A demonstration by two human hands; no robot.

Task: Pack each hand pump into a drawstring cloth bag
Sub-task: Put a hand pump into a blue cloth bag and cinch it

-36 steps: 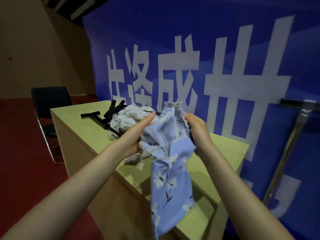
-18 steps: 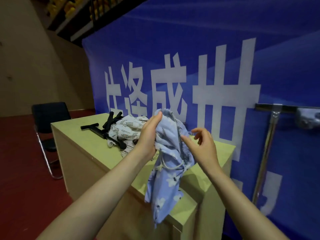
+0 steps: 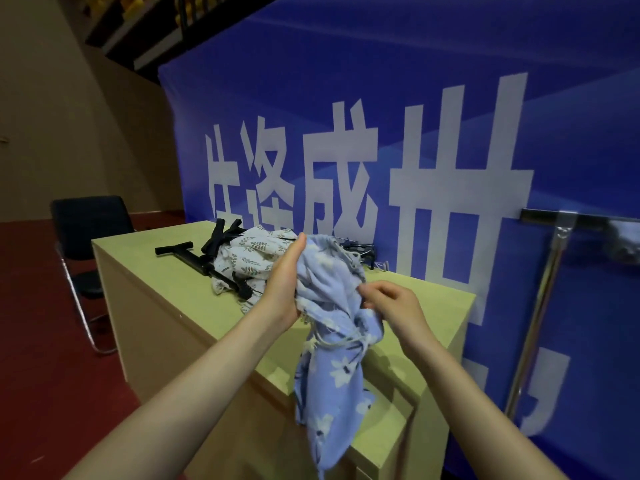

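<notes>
A light blue drawstring bag (image 3: 334, 368) with white flowers hangs in the air over the table's near end. My left hand (image 3: 284, 282) grips its bunched top from the left. My right hand (image 3: 391, 306) pinches the cloth just right of the gathered part, fingers curled. Further back on the table lie black hand pumps (image 3: 194, 259) with T-shaped handles, partly under a heap of cream leaf-print bags (image 3: 249, 254). What the blue bag holds is hidden.
The light wooden table (image 3: 162, 306) runs from the far left toward me. A black folding chair (image 3: 88, 230) stands left of it on the red floor. A blue banner (image 3: 415, 150) with white characters hangs behind. A metal pole (image 3: 540, 306) stands at the right.
My right hand let go of the bag's top, opened briefly, and now pinches the cloth lower at the right. The left hand keeps its hold.
</notes>
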